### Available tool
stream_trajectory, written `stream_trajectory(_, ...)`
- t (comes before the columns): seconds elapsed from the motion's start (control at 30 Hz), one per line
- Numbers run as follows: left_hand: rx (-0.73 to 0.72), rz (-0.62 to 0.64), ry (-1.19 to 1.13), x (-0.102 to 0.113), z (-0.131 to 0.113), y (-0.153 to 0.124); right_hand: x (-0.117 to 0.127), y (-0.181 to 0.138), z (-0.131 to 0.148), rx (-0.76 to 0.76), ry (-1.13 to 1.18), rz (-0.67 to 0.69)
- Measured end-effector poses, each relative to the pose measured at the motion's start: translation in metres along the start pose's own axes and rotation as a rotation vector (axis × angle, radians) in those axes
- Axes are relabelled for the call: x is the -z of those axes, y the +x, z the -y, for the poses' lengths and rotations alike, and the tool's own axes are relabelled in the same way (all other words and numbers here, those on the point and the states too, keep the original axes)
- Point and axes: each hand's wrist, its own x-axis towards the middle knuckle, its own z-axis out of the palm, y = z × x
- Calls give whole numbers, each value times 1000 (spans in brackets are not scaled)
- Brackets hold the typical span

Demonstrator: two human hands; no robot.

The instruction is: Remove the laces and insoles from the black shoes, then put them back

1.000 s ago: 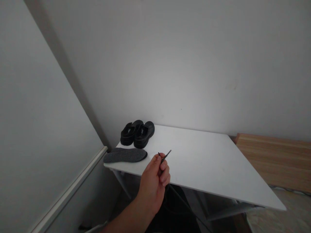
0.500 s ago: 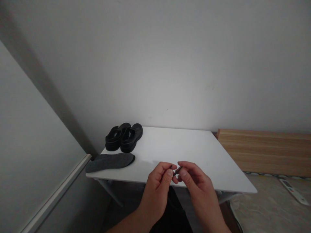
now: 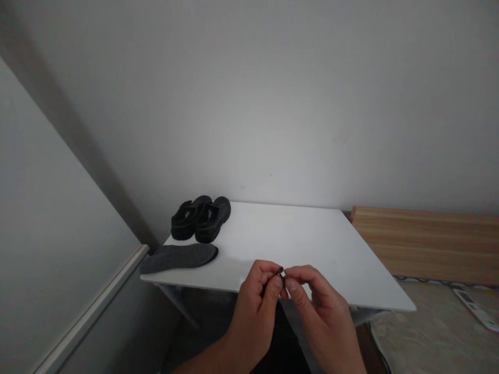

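My left hand [image 3: 255, 306] and my right hand [image 3: 317, 311] meet over the near edge of a white table [image 3: 312, 249]. Between their fingertips they pinch the ends of a thin black shoelace [image 3: 280, 272], most of which is hidden behind the hands. A pair of black shoes [image 3: 201, 217] stands at the table's far left corner. A grey insole [image 3: 179, 256] lies flat in front of the shoes, hanging over the left edge.
A white wall rises behind the table and a pale panel with a ledge [image 3: 97, 306] runs along the left. A wooden board [image 3: 429, 241] lies to the right. A white remote [image 3: 475, 310] rests on beige bedding at far right.
A second ago only my left hand held the lace ends up. My right hand has since come in and both now pinch the lace tips together, closer than half a second ago.
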Motion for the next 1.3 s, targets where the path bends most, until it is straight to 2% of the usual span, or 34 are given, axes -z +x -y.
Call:
stream_trajectory(0.1,-14,2,0,0,0,-1,-2,-4,-4,123,-107,0)
stream_trajectory(0.2,5,-11,-31,-1,0,-2,-5,-8,-11,280,-271,-66)
stream_trajectory(0.3,66,-9,-69,-3,3,-4,-9,-12,-17,353,-354,-124)
stream_trajectory(0.43,97,14,-124,-7,3,-7,-11,-15,-16,329,-363,-175)
stream_trajectory(0.63,164,76,-178,-4,0,-5,-8,-16,-17,294,-369,-182)
stream_trajectory(0.77,167,90,-224,-1,2,-3,-6,-15,-21,341,-345,-105)
stream_trajectory(0.87,160,112,-247,0,2,-2,-5,-14,-20,305,-303,-53)
stream_trajectory(1.03,188,150,-324,0,-2,-1,-3,-12,-15,188,-191,-61)
stream_trajectory(1.3,246,183,-419,2,-8,-1,-2,-10,-11,151,-93,-37)
